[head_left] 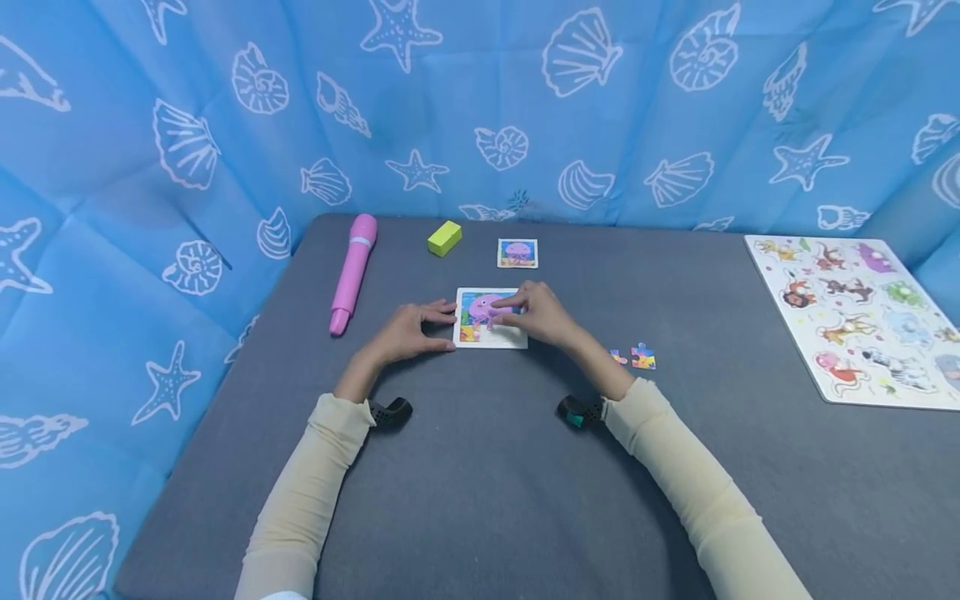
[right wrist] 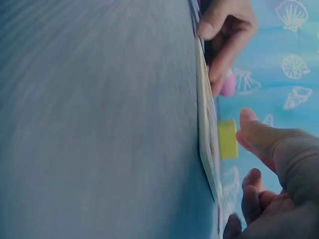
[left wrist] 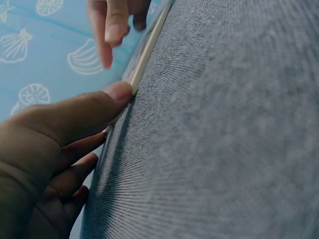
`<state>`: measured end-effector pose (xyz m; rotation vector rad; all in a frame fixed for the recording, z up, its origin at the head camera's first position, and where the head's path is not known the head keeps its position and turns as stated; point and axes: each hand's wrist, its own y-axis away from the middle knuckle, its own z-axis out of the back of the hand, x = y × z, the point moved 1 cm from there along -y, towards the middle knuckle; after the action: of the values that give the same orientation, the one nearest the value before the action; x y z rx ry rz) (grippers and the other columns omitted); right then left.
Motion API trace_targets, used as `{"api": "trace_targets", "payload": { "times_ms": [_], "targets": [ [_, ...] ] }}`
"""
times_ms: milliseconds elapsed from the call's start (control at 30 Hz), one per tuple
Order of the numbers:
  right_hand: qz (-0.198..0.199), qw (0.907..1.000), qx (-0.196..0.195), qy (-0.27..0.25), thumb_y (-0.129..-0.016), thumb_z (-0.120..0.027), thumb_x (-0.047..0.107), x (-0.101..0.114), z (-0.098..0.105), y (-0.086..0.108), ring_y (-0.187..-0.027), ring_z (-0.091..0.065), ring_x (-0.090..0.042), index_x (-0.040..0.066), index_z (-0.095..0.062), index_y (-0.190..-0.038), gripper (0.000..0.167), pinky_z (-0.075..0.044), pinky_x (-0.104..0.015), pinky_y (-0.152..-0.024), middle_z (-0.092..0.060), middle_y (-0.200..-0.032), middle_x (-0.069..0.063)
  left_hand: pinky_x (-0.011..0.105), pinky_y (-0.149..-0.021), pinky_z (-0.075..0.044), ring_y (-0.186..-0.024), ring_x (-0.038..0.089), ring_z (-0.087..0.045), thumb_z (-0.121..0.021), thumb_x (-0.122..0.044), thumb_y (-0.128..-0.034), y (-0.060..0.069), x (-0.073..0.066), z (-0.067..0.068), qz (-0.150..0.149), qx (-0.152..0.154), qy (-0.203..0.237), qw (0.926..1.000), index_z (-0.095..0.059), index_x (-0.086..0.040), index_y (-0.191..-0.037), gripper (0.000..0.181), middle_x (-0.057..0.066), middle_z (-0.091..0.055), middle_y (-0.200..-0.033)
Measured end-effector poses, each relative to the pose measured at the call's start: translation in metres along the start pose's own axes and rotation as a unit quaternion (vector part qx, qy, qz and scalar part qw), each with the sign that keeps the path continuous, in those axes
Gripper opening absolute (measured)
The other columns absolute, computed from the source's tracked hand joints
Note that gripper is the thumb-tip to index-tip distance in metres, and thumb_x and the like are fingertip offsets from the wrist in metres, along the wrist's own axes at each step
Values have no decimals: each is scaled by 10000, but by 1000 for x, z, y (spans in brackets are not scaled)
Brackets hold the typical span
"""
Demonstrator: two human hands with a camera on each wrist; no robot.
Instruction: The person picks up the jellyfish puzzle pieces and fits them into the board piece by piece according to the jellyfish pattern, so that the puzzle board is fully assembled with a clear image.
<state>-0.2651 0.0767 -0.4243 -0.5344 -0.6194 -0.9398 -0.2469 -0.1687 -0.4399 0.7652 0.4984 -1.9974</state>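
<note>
A small white-framed jigsaw puzzle with a pink octopus picture lies flat on the dark grey table; bare white shows at its lower right. My left hand touches its left side, thumb by the near corner and fingers extended along the edge. Over the puzzle's right side is my right hand, thumb and index finger reaching across the picture with a gap between them. In the left wrist view, nothing is visible between those right fingertips. Two loose jigsaw pieces lie right of the puzzle, one partly hidden by the right forearm.
Behind the puzzle lie a small octopus picture card and a yellow-green block. A pink microphone-shaped toy lies at the left. An animal puzzle board is at the far right. A blue sea-patterned curtain hangs behind the table.
</note>
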Motion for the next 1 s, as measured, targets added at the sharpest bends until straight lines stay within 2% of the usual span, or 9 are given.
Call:
{"api": "trace_targets", "payload": {
  "times_ms": [100, 233, 367, 467, 533, 633, 800, 1000],
  "targets": [
    [-162, 9997, -71, 161, -766, -747, 193, -7, 16, 15, -654, -297, -177, 52, -707, -1037, 308, -253, -285, -647, -452, -702, -93, 433, -1106, -273, -1346, 240, -354, -770, -276, -739, 0, -2, -1, -34, -25, -48, 10000, -566, -86, -1263, 594, 60, -462, -1398],
    [-477, 9983, -98, 307, -768, -745, 212, -21, 40, 42, -703, -277, -203, 61, -691, -1077, 349, -228, -302, -666, -437, -751, -132, 479, -1109, -245, -1385, 277, -265, -738, -308, -772, -1, -3, -3, -143, 160, -158, 9996, -455, -141, -1367, 680, 76, -318, -1492],
    [-784, 9964, -120, 305, -784, -729, 262, -38, 67, 69, -761, -278, -212, 75, -670, -1123, 392, -237, -322, -676, -438, -827, -151, 532, -1130, -126, -1425, 292, -121, -701, -313, -807, -1, -6, -4, -277, 465, -202, 9983, -443, -175, -1376, 640, 84, -190, -1539],
    [-984, 9944, -160, 348, -784, -726, 288, -50, 84, 89, -791, -270, -208, 80, -663, -1138, 414, -233, -332, -675, -425, -858, -144, 557, -1128, -38, -1431, 305, -62, -670, -316, -832, -1, -6, -5, -347, 639, -305, 9969, -456, -178, -1367, 592, 107, -144, -1547],
    [-972, 9942, -210, 406, -775, -739, 264, -56, 92, 101, -786, -256, -208, 65, -667, -1126, 410, -215, -335, -666, -399, -841, -146, 550, -1130, -7, -1433, 299, -61, -657, -311, -844, 0, -6, -4, -337, 695, -358, 9964, -461, -181, -1363, 570, 109, -136, -1548],
    [-676, 9956, -324, 557, -743, -766, 209, -62, 97, 113, -762, -246, -206, 40, -686, -1080, 386, -185, -325, -661, -365, -795, -146, 545, -1131, 2, -1432, 296, -77, -650, -281, -853, 1, -6, -3, -322, 676, -328, 9966, -469, -164, -1356, 548, 116, -137, -1546],
    [-224, 9970, -418, 611, -707, -788, 154, -69, 96, 127, -740, -253, -192, 48, -710, -1032, 351, -177, -290, -655, -356, -758, -122, 543, -1133, -5, -1431, 285, -92, -639, -283, -861, 0, -7, -4, -335, 721, -367, 9962, -467, -173, -1358, 538, 115, -140, -1546],
    [-148, 9971, -366, 655, -689, -804, 194, -76, 90, 138, -746, -282, -165, 84, -723, -1016, 354, -205, -270, -652, -405, -783, -68, 544, -1132, -6, -1434, 272, -85, -637, -303, -861, -3, -9, -9, -295, 840, -334, 9955, -457, -190, -1365, 546, 96, -130, -1551]
  ]
}}
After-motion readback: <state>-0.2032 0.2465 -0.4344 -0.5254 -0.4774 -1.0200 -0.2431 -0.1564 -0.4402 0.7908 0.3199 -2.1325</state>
